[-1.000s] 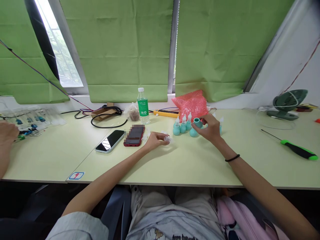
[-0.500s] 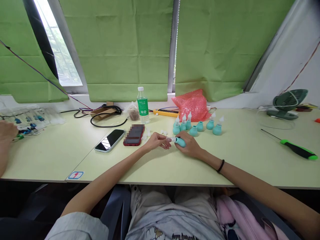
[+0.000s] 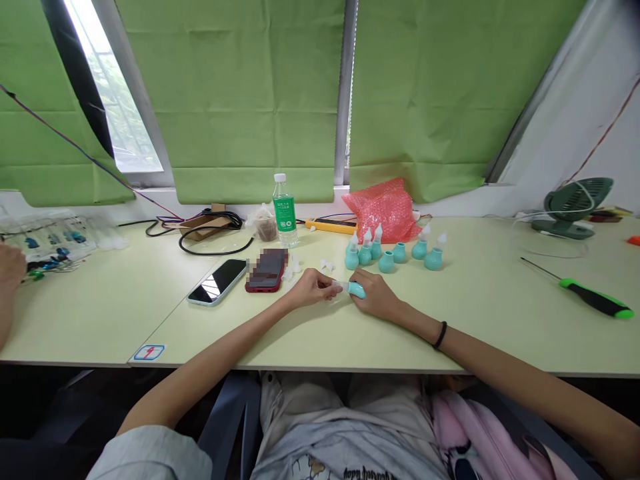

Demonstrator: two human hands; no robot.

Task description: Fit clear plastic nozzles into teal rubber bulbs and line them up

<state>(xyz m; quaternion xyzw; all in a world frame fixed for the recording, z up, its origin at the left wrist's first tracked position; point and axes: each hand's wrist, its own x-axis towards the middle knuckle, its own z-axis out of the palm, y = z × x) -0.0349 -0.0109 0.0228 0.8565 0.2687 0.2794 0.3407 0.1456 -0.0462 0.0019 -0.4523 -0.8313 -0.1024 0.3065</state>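
My right hand (image 3: 376,292) is closed around a teal rubber bulb (image 3: 357,289), which lies sideways with its mouth to the left. A clear nozzle (image 3: 340,286) sits at that mouth, pinched by my left hand (image 3: 314,289); how deep it goes in I cannot tell. Behind my hands stand several teal bulbs with clear tips, such as one bulb (image 3: 434,257) on the right. Two bulbs without tips, a front one (image 3: 387,261) and a rear one (image 3: 399,252), stand among them. Loose whitish pieces (image 3: 327,265) lie left of the bulbs.
Two phones, one white-edged (image 3: 218,283) and one red-cased (image 3: 267,271), lie left of my hands. A water bottle (image 3: 285,212) and pink bubble wrap (image 3: 383,210) stand behind. A screwdriver (image 3: 595,297) and a green fan (image 3: 575,207) are at right. Another person's hand (image 3: 11,265) is far left.
The teal bulb and nozzle have shifted slightly left and down in my hands, and the bulb is turned more level. My right fingers have shifted on the bulb. The objects on the table stay put.
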